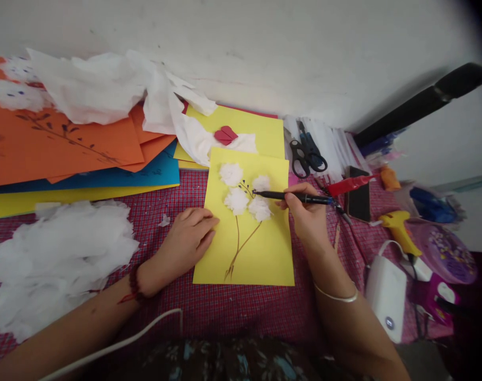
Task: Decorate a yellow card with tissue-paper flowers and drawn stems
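Note:
A yellow card lies on the red checked cloth in front of me. Several white tissue flowers are stuck near its top, with thin brown stems drawn below them. My right hand is closed around a black pen, whose tip touches the card among the flowers. My left hand rests flat on the card's left edge, fingers stretched out and together, holding nothing.
Orange, blue and yellow sheets and white tissue lie at the back left. A tissue pile sits at the left. Scissors, a yellow glue gun, a white box and a red tube crowd the right.

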A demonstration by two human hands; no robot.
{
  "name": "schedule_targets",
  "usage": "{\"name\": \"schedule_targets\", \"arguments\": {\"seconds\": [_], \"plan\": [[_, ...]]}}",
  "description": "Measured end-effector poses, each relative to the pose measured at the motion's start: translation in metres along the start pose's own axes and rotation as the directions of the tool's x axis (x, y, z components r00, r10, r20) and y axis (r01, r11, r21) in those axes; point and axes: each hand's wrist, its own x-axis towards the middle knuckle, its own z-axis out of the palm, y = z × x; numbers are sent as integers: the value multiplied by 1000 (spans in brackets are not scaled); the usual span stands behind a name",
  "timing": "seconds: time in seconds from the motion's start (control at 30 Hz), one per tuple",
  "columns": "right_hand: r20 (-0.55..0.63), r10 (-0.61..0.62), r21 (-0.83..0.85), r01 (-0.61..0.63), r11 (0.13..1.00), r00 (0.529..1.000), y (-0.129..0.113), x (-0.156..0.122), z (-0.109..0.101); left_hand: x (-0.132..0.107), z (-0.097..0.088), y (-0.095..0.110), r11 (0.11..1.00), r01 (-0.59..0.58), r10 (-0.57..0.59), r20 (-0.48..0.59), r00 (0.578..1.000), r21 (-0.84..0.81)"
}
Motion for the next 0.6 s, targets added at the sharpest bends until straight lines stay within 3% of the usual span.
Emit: {"name": "schedule_targets", "arguments": {"seconds": [0.33, 0.6], "plan": [[98, 5, -10, -4, 1000, 995, 4, -1, 5, 0, 0, 0, 1000, 0, 0, 7, 1000, 5], [128, -4, -123, 20, 992, 992, -2, 1, 3, -1, 0, 0, 1000, 5, -5, 13, 1000, 10]]}}
